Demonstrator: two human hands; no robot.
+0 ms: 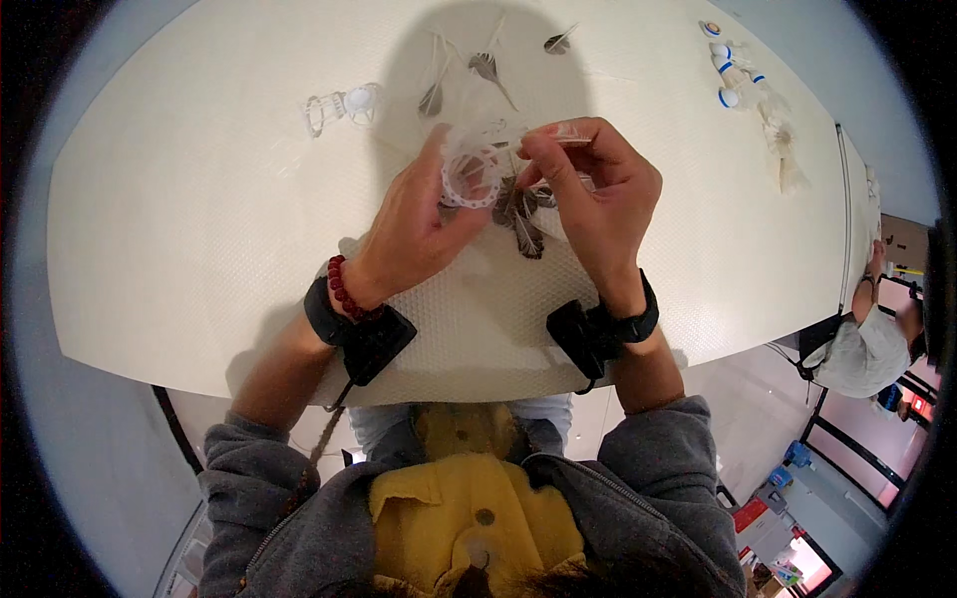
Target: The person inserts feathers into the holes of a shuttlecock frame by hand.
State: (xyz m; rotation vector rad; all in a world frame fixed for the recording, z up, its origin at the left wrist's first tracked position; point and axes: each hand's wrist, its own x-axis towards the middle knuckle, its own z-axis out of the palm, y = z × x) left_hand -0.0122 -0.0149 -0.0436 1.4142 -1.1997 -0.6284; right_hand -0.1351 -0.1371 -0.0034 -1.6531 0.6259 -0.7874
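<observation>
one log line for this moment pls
left hand: holds white perforated plastic ring | right hand: pinches white feather | dark feathers on white table

A large cream table [199, 249] with a textured top filled most of the view, and a shadow [478, 60] fell across its far middle. Pale grey floor [60, 419] lay to the left. At right sat another person [867, 349], with glossy floor [738, 399] and coloured boxes [768, 523] below.

Bright overhead light; the head's shadow falls across the table [199, 249]; fisheye bends edges, perhaps slightly soft.
</observation>
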